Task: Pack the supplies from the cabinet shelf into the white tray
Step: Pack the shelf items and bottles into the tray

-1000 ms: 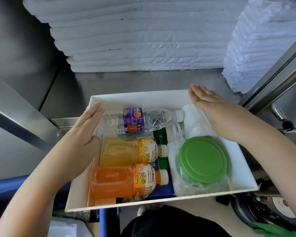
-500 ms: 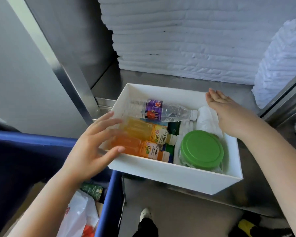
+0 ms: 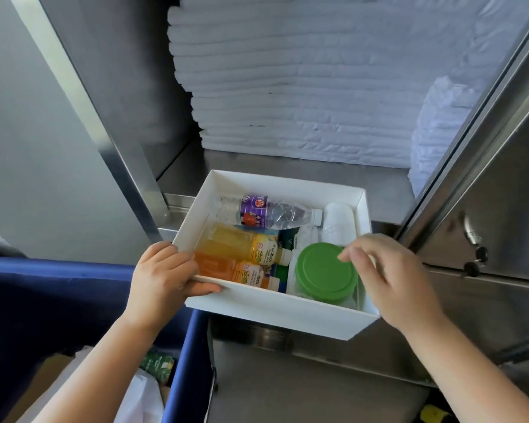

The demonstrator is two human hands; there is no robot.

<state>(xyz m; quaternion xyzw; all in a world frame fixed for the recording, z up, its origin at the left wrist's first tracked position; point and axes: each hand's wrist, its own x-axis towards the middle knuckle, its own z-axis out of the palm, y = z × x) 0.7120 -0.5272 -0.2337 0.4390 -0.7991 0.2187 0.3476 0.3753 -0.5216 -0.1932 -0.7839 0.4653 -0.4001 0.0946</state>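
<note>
Left hand (image 3: 162, 276) has gone from hovering off the near-left corner of the white cardboard tray (image 3: 275, 312) to gripping that corner. Its fingers are curled over the left wall and its thumb lies along the near rim. Right hand (image 3: 391, 276) has come back from the tray's far-right rim and now sits over the near-right part.

Tray sits skewed, near-right corner towards the person. Near end overhangs the front lip of the steel cabinet shelf (image 3: 388, 196); far end is on it.

Contents of the tray:
- clear water bottle with purple label (image 3: 266, 210) along the far wall
- yellow juice bottle (image 3: 239, 244) and orange juice bottle (image 3: 226, 268) side by side at the left, caps pointing right
- round tub with green lid (image 3: 324, 271) at the near right

Right hand holds nothing. Fingers are loosely curled, fingertips (image 3: 344, 257) over the lid's right edge. Can't tell whether they touch it.

Key relation: only the left corner is held. The right wall lies just under and right of the right hand, so that hand is the nearer one to it. Packing looks done. Likely next step is a second grip on the right wall, then lifting the tray off the shelf. The bottles put the weight on the left, so a one-handed pull could tip it.

Stacked white folded linens (image 3: 303, 87) stand behind the tray. Blue fabric cart (image 3: 58, 285) is to its near left.
</note>
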